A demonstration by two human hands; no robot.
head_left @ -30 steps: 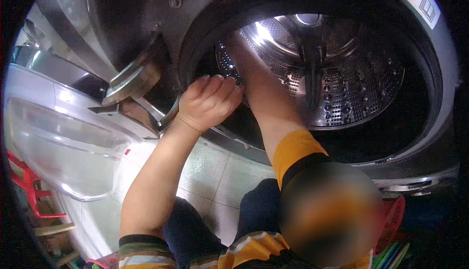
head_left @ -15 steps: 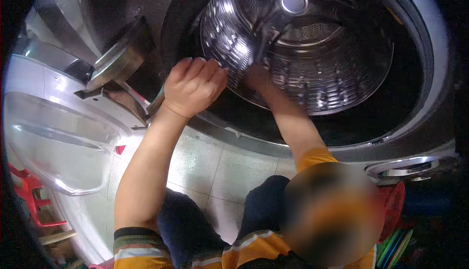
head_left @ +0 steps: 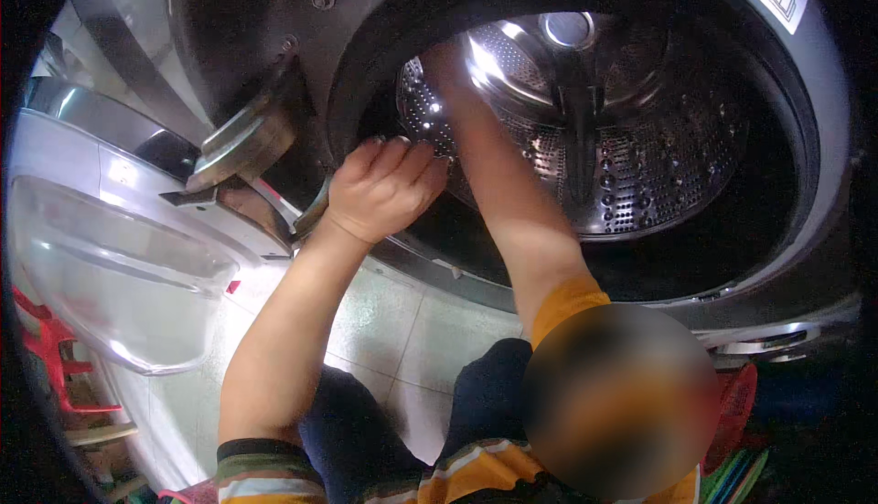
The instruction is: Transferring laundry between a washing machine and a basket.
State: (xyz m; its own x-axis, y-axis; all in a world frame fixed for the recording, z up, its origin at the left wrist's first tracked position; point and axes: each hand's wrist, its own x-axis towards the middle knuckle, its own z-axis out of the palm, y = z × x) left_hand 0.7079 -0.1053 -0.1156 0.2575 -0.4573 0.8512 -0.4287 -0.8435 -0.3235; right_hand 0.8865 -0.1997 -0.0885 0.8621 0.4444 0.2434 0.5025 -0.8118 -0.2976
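The steel drum of a front-loading washing machine lies before me, its perforated wall and a raised paddle showing through the round opening. My left hand is closed at the near left of this opening, fingers curled over the dark rubber door gasket. Deep in the drum, by its left wall, is my right hand, with the forearm reaching over the near rim. Motion blur and shadow hide its fingers, so whether it holds anything is unclear.
To the left, the machine's door with its clear bowl hangs open on a metal hinge. A red plastic stool stands at the far left. At lower right are a red basket and a chrome-rimmed round part. Pale tiles cover the floor.
My right hand has gone deeper and leftward inside the drum. The drum has turned, with a paddle now near its middle. My left hand stays at the gasket, and the whole view has shifted slightly.
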